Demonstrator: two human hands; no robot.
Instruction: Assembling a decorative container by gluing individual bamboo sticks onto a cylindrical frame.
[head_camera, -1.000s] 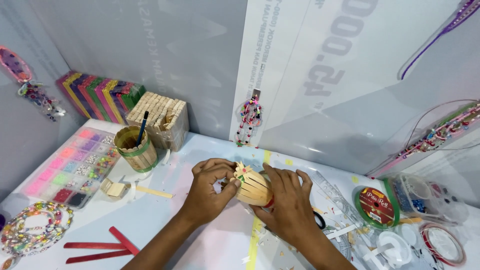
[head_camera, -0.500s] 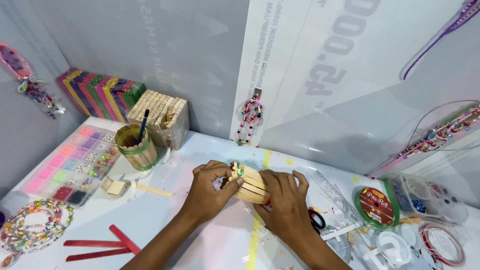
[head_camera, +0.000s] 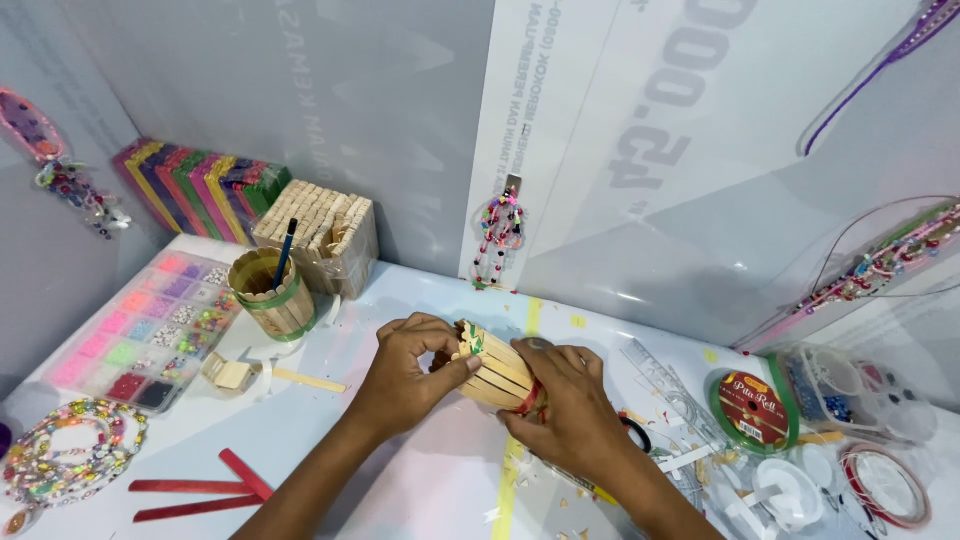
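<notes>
Far left of my fingers I see a bead string on the worktop, with a bead tray beyond it and red sticks nearer me. Further in, a stick cup with a brush in it stands beside a stick bundle, and coloured sticks lean on the wall behind.

My left hand has its fingers curled around the near end of the stick barrel, thumb pressed on its rim. The barrel lies tilted on its side between both hands, just above the worktop. My right hand closes over its other end, fingers wrapped tight.

Right of those fingers lie a ruler, a green tape roll, and a red spool.
</notes>
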